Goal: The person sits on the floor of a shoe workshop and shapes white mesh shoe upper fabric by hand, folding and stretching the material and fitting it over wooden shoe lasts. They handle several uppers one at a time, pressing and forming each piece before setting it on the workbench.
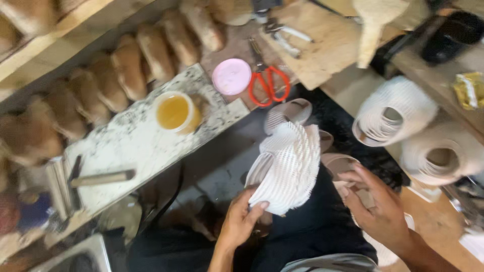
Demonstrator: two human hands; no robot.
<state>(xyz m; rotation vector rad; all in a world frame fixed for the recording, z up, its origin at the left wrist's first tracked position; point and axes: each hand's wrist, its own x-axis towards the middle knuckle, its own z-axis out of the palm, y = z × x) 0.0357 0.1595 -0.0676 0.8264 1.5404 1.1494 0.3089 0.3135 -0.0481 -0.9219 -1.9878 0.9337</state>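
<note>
My left hand [242,219] grips the lower edge of a fanned stack of white ribbed strips [290,166], held over my lap. My right hand [375,204] is spread open to the right of the stack, fingers apart, resting on pale flat pieces [348,189] on my dark-clothed knee. Whether it holds any of them I cannot tell.
Two white coiled rolls [393,111] [441,153] lie at right. Red-handled scissors [269,83], a pink lid [231,76] and a tub of yellow glue [174,112] sit on the speckled slab [131,141]. A hammer [98,177] lies at left. Brown shoe forms [126,68] line the back.
</note>
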